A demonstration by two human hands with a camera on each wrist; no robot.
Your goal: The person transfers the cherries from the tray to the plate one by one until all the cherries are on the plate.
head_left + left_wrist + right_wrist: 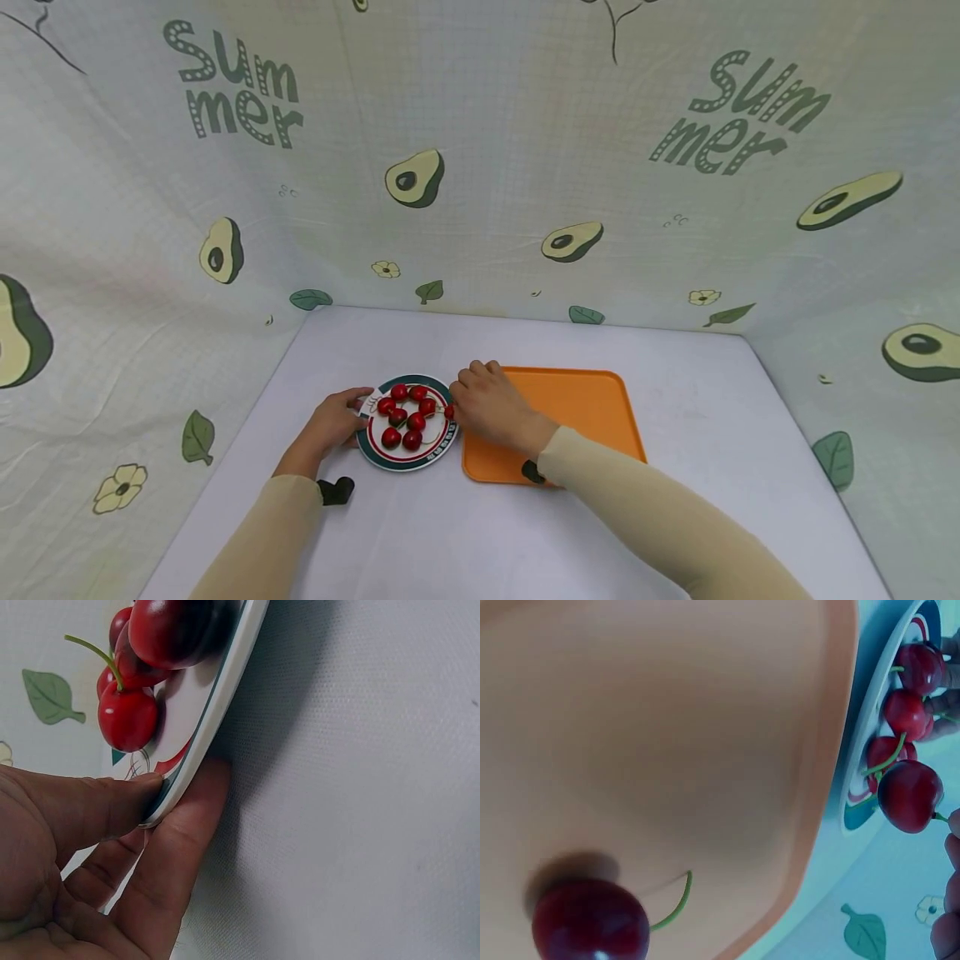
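My left hand [333,423] grips the left side of a round white plate [400,466] with a dark green rim. In the left wrist view the thumb [112,806] lies over the rim, with fingers beneath it. Several red cherries [416,422] with green stems lie on the plate. My right hand [491,407] is at the plate's right edge, beside the orange tray [577,396]. It pinches a cherry [910,796] by the stem, seen at the right of the right wrist view. Another cherry [591,921] lies on the tray, hidden in the head view by my right arm.
Plate and tray stand side by side on a white table [420,533]. Behind and at both sides hangs a pale cloth [487,108] printed with avocados, leaves and lettering. Black wrist straps [337,491] show below the hands.
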